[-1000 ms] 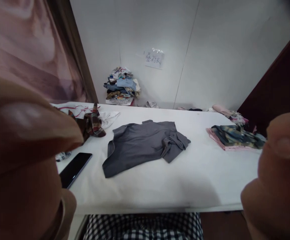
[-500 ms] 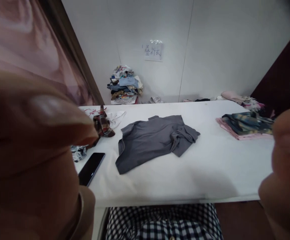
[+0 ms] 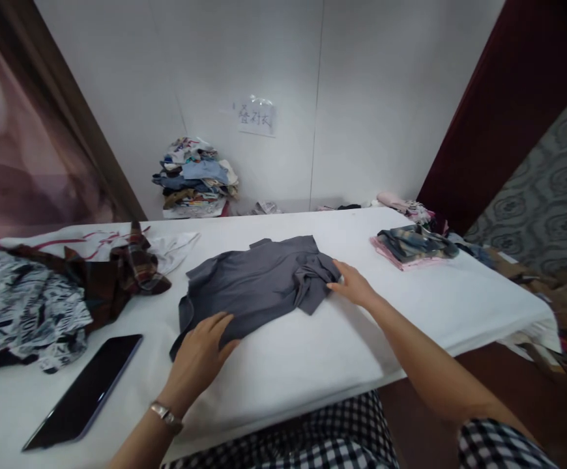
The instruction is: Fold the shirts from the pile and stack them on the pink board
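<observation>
A dark grey short-sleeved shirt [image 3: 254,277] lies spread on the white-covered table, its right end bunched and twisted. My left hand [image 3: 204,345] rests over the shirt's near left corner with fingers stretched out and thumb apart, a metal watch [image 3: 166,415] on its wrist. At the bunched right end, my right hand [image 3: 352,284] touches the cloth with its fingertips, thumb and fingers apart. Neither hand has the fabric gathered in it.
A phone [image 3: 85,391] lies at the near left, beside a heap of patterned clothes [image 3: 24,306] and a plaid garment [image 3: 139,264]. Folded clothes [image 3: 413,247] sit at the right. A tall clothes stack [image 3: 198,176] stands by the wall under a paper sign [image 3: 257,117].
Both hands have gone from close before the camera down to the grey shirt, one at each end. The view has shifted to the right. The shirt looks unmoved on the table.
</observation>
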Demonstrator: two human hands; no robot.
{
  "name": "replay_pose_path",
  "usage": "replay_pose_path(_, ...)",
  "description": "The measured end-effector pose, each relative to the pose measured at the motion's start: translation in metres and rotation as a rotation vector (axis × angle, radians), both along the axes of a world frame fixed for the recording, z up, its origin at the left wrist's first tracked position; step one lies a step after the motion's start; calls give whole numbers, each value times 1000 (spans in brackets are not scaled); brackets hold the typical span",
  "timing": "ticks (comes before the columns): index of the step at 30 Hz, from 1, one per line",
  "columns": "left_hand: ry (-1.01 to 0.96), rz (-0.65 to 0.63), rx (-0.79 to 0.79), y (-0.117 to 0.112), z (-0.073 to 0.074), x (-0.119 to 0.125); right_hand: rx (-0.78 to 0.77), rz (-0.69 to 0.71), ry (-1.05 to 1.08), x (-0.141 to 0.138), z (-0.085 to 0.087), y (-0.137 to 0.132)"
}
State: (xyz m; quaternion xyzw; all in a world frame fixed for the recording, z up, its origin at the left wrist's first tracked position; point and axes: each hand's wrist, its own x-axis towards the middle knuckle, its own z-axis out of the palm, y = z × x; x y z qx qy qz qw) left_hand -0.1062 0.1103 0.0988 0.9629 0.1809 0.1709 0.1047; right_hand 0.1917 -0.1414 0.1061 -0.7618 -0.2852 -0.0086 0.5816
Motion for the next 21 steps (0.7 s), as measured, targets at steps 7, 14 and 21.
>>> replay_pose_path(7, 78, 64, 62, 25, -24, -1, -122, 13, -188, -14, -17, -15)
replay_pose_path(14, -63, 278, 19, 30, -12, -20, 167, -48, 220, -59, -18, -63)
replay_pose_path(21, -84, 92, 24, 29, -41, -36, 510, -51, 761, -67, -8, -101)
